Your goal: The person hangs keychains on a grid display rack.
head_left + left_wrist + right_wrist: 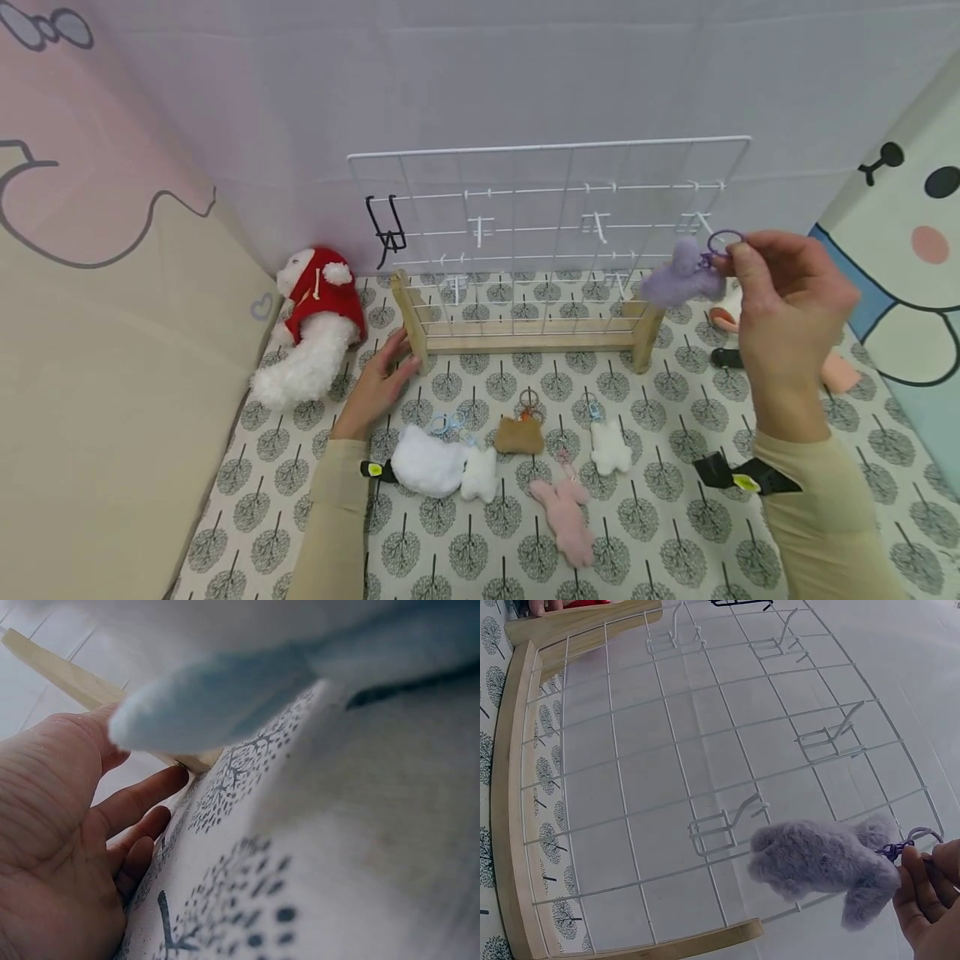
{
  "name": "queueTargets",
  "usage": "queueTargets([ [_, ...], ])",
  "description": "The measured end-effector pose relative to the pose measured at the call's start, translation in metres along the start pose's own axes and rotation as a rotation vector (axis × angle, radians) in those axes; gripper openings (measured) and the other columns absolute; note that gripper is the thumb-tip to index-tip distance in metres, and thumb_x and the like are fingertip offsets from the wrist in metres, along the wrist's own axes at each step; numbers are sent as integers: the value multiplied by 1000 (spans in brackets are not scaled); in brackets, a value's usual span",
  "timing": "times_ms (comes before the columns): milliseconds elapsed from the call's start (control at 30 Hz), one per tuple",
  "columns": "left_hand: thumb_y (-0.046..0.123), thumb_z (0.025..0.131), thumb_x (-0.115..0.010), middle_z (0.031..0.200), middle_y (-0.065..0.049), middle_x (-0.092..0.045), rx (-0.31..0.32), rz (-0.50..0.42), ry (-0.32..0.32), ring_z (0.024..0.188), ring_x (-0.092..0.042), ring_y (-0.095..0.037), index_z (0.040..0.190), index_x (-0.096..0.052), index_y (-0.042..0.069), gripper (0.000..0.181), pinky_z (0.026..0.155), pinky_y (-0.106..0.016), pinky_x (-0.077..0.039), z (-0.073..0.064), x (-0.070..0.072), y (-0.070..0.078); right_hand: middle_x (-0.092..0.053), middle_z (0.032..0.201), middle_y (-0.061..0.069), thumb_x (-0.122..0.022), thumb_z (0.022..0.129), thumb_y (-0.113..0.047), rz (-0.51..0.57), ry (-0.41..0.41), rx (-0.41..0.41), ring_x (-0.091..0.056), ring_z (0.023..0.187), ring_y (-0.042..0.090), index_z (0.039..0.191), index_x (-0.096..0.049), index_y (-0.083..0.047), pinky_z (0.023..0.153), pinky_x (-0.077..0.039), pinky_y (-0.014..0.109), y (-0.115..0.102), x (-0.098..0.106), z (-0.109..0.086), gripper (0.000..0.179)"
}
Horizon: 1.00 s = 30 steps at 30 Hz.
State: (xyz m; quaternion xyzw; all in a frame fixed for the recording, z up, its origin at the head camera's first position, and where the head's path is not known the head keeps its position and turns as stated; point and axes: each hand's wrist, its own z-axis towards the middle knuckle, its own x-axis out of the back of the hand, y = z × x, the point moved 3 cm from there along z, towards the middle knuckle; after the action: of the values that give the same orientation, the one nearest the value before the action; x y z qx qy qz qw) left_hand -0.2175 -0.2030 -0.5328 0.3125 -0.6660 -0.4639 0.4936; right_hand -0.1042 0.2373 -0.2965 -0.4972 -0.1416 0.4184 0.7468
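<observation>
Fingers and thumb of the right hand (798,300) are pinched on the purple ring (725,231) of a purple plush keychain (678,279) in the head view; the plush is held up at the right end of the wire rack (547,147), near a white hook (703,222). Because only the ring is gripped, the plush could be dropped if the pinch were eased, or snagged if it were swung. The left wooden foot (408,321) is touched by the left hand; were that contact lost, the rack might be tipped by a knock.

From the left wrist, the left hand (67,817) is seen with fingers loosely bent, slightly apart; its thumb is partly hidden by a blurred white-and-blue thing (210,701).

From the right wrist, part of the grid is covered by the plush; whether any wire is touched cannot be told, so a catch could be missed.
</observation>
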Motion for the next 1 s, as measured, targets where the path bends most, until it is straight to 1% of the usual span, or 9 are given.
queueTargets([
  [167, 23, 109, -61, 160, -24, -47, 8, -15, -14, 153, -38, -39, 168, -31, 15, 67, 127, -57, -24, -9, 0, 22, -75, 91, 12, -72, 93, 12, 51, 7, -41, -71, 77, 19, 102, -74, 12, 77, -60, 21, 10, 1, 2, 9],
  [233, 23, 109, -61, 160, -24, -47, 5, -14, -15, 153, -38, -40, 168, -31, 15, 67, 127, -57, -24, -12, 1, 29, -76, 91, 12, -74, 93, 10, 34, 6, -46, -70, 78, 18, 102, -75, 12, 77, -59, 21, 15, 3, 2, 10],
  [433, 24, 109, -61, 160, -24, -47, -12, -10, -9, 152, -38, -40, 168, -30, 15, 67, 127, -58, -23, -12, 1, 28, -77, 94, 4, -78, 93, 2, -103, 6, -40, -69, 82, 14, 104, -77, 7, 75, -55, 20, 28, 6, 3, 12],
  [567, 24, 109, -61, 161, -23, -47, -16, -31, -10, 153, -38, -39, 168, -30, 16, 67, 127, -56, -24, -12, 0, 27, -77, 95, 3, -78, 93, 0, -151, 9, -42, -68, 82, 13, 105, -78, 5, 73, -54, 19, 33, 7, 3, 12],
  [700, 24, 109, -62, 161, -23, -47, -15, -30, -10, 153, -38, -39, 168, -30, 16, 67, 127, -57, -24, -12, -1, 26, -76, 96, -1, -77, 95, -1, -238, 4, -69, -66, 80, 12, 107, -79, 1, 63, -55, 16, 36, 9, 1, 12],
  [833, 32, 108, -63, 159, -19, -50, -46, -13, 2, 152, -41, -36, 168, -32, 24, 68, 127, -57, -25, -4, 0, 6, -75, 95, -4, -76, 95, -1, -258, 2, -104, -64, 76, 12, 108, -78, -2, 55, -52, 13, 43, 13, -2, 13],
  [867, 35, 107, -64, 159, -17, -51, -54, -8, 4, 151, -42, -35, 167, -33, 27, 68, 127, -57, -26, -2, 0, 1, -75, 95, -4, -76, 96, -2, -267, 2, -102, -64, 75, 11, 108, -78, -2, 56, -52, 13, 45, 14, -3, 13],
  [933, 42, 106, -64, 158, -14, -53, -66, 4, 12, 151, -43, -32, 166, -34, 33, 68, 126, -56, -27, 2, 1, -10, -75, 94, -3, -76, 95, 0, -243, 5, -102, -63, 74, 11, 107, -78, -2, 58, -52, 14, 52, 16, -5, 12],
  [1000, 44, 106, -63, 158, -14, -53, -70, 15, 12, 151, -43, -32, 166, -33, 34, 68, 126, -56, -27, 3, 1, -11, -75, 94, -3, -75, 96, 0, -247, 6, -103, -65, 75, 9, 106, -78, -2, 64, -53, 14, 59, 18, -7, 11],
])
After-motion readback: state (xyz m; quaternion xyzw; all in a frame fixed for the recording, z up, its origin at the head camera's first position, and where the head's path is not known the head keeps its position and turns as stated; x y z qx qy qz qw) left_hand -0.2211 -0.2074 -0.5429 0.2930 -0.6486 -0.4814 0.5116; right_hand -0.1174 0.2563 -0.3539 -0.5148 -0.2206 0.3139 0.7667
